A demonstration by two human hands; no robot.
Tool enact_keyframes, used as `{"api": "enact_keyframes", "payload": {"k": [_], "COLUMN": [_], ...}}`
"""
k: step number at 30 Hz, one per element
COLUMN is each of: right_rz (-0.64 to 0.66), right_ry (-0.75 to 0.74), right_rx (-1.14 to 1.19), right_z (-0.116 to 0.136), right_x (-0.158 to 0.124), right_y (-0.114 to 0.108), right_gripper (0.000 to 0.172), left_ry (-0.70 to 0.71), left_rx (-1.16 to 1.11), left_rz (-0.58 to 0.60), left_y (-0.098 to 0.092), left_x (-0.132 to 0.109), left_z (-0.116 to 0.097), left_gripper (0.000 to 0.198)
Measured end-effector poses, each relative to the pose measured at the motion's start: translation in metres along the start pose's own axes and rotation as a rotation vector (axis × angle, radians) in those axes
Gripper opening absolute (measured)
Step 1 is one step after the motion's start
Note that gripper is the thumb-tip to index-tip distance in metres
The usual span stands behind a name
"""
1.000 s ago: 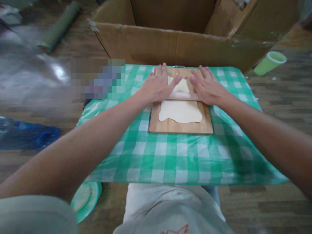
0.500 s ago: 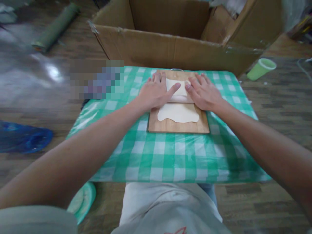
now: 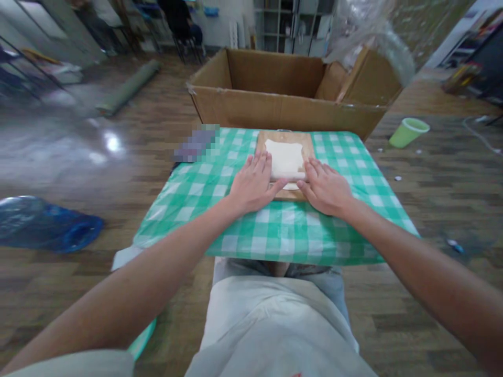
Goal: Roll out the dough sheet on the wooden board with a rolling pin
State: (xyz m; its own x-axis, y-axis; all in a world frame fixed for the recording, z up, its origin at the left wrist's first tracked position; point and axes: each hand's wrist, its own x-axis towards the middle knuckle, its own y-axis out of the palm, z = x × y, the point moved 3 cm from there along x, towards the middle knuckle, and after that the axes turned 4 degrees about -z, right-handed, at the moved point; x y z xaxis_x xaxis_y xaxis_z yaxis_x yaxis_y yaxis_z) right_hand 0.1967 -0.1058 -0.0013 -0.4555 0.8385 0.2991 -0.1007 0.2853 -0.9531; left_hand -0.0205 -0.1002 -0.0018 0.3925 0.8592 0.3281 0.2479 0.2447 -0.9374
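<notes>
A pale sheet of dough (image 3: pixel 284 155) lies flat on a wooden cutting board (image 3: pixel 290 196) on the table. Across the dough's near part sits a rolling pin (image 3: pixel 288 177), mostly hidden at both ends. My left hand (image 3: pixel 255 180) rests flat on the pin's left end, fingers stretched forward and thumb pointing inward. On the other end, my right hand (image 3: pixel 324 186) lies palm down with its fingers extended. Both hands are open, pressing on the pin rather than wrapped round it. A narrow strip of dough shows on the near side of the pin.
A green checked cloth (image 3: pixel 259 241) covers the table. Behind it stands a large cardboard box (image 3: pixel 275 107). A light green cup (image 3: pixel 409 132) is on the floor to the right; a blue plastic bag (image 3: pixel 51 225) lies left. People sit in the background.
The rolling pin and both hands have come back towards me, from the middle of the dough to its near part. The camera has tilted up, showing more of the room.
</notes>
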Motion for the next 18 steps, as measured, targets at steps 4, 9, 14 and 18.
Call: {"api": "enact_keyframes", "payload": {"k": [4,9,14,18], "right_rz": [-0.02,0.002,-0.008,-0.016], "right_ry": [-0.004,0.042,0.124,0.159], "right_rx": [0.018,0.082,0.075,0.094], "right_z": [0.001,-0.011,-0.028,-0.043], "right_x": [-0.005,0.024,0.063,0.094], "right_y": [0.002,0.013,0.024,0.034], "right_gripper": [0.081,0.082,0.086,0.087], "left_ry": [0.027,-0.025,-0.064,-0.066], "left_rx": [0.044,0.057,0.044,0.033], "left_rz": [0.016,0.081,0.121,0.173], "left_y": [0.001,0.009,0.023,0.037], "left_x": [-0.005,0.024,0.07,0.105], "left_z": [0.0,0.016,0.038,0.06], "left_gripper": [0.09,0.083,0.081,0.073]}}
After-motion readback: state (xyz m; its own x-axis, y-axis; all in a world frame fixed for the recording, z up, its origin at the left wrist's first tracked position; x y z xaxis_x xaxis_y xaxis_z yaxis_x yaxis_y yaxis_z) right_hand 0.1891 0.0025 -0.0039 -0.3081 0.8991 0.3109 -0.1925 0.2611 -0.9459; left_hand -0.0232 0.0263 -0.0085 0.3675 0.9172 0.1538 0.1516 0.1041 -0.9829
